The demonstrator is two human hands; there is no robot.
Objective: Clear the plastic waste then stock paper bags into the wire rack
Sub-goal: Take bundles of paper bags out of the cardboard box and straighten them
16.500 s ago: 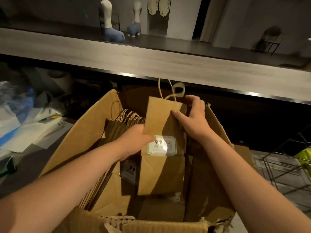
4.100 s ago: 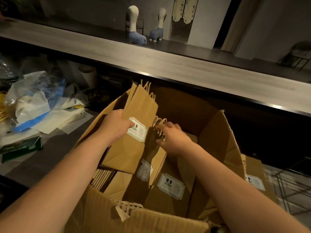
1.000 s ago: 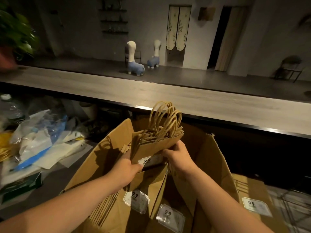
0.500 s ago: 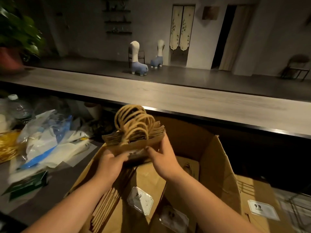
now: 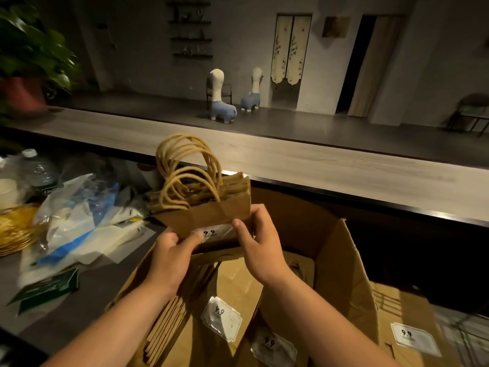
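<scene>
Both hands, left (image 5: 169, 256) and right (image 5: 260, 245), grip the bundle of kraft paper bags (image 5: 205, 207) upright above the cardboard box (image 5: 341, 263); the wire rack (image 5: 468, 337) lies right of the box, nearer the right hand.

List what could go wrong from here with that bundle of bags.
Both hands, left hand and right hand, grip only the lower part of the paper bag bundle, so inner bags may slip or fan out. The loose rope handles could snag. The plastic waste lies uncleared beside the cardboard box.
</scene>
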